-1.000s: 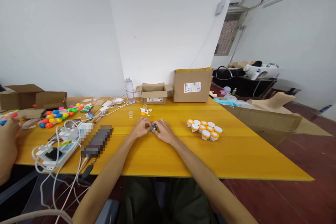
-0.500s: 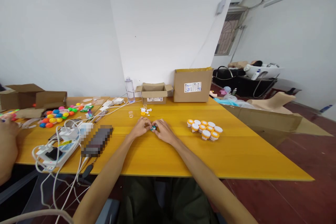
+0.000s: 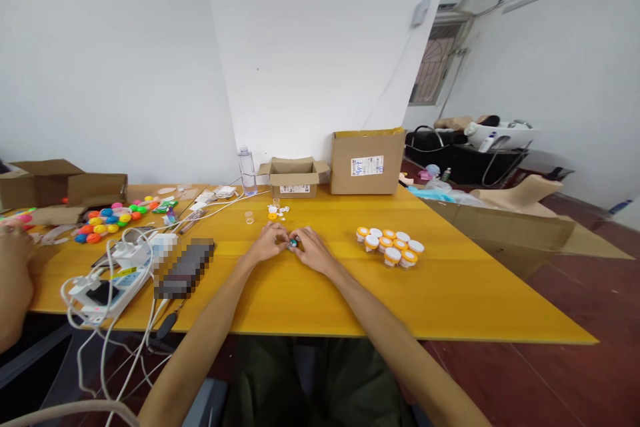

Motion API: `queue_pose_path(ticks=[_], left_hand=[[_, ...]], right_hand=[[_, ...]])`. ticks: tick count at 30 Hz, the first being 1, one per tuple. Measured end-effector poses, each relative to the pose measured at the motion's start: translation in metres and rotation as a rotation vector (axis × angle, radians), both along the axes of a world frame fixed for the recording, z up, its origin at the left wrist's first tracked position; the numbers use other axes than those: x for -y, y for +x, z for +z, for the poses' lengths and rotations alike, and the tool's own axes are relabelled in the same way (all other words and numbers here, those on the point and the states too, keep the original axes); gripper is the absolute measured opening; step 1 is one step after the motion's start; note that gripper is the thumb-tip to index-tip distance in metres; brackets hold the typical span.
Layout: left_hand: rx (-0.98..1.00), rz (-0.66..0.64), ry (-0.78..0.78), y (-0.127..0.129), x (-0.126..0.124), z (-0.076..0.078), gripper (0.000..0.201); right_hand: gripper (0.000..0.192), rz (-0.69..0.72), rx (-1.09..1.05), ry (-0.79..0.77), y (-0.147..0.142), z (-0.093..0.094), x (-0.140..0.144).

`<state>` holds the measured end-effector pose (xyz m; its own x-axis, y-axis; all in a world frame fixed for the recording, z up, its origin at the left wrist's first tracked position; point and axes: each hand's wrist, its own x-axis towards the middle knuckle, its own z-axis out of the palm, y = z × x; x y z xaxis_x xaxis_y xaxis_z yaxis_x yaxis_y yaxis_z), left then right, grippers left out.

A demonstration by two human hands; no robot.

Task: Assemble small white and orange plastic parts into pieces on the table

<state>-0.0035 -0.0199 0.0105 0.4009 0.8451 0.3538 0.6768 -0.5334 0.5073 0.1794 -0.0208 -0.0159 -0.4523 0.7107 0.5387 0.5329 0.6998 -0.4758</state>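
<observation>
A co-worker's hand [image 3: 14, 240] rested at the far left edge of the yellow wooden table [image 3: 450, 293], near a heap of bright plastic balls [image 3: 107, 221]. At mid-table the left hand [image 3: 267, 243] and right hand [image 3: 313, 250] met, fingertips pinched together on a small teal round piece [image 3: 293, 243]. Just right stood a cluster of orange-and-white lidded little pots [image 3: 391, 245].

Nine orange-and-white pots [image 3: 391, 245], four cardboard boxes [image 3: 367, 161], one water bottle [image 3: 247, 171]
</observation>
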Motion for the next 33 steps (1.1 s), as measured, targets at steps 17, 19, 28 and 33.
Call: queue_pose_path(ticks=[17,19,28,33], left_hand=[[0.038,-0.015,-0.043,0.0006,-0.0015,0.0027,0.014],[0.046,-0.016,-0.06,0.0,-0.0016,0.0028,0.014],[0.094,-0.031,-0.14,-0.0026,-0.004,0.0011,0.012],[0.101,-0.033,-0.175,-0.0049,-0.0052,0.0007,0.011]], right_hand=[[0.019,0.001,-0.021,-0.049,0.0004,0.002,0.0001],[0.019,-0.005,-0.024,-0.048,0.0,0.0016,0.0004],[0.019,0.006,-0.043,-0.059,-0.0001,0.0018,0.0005],[0.017,0.019,-0.064,-0.052,-0.0002,-0.0011,-0.0012]])
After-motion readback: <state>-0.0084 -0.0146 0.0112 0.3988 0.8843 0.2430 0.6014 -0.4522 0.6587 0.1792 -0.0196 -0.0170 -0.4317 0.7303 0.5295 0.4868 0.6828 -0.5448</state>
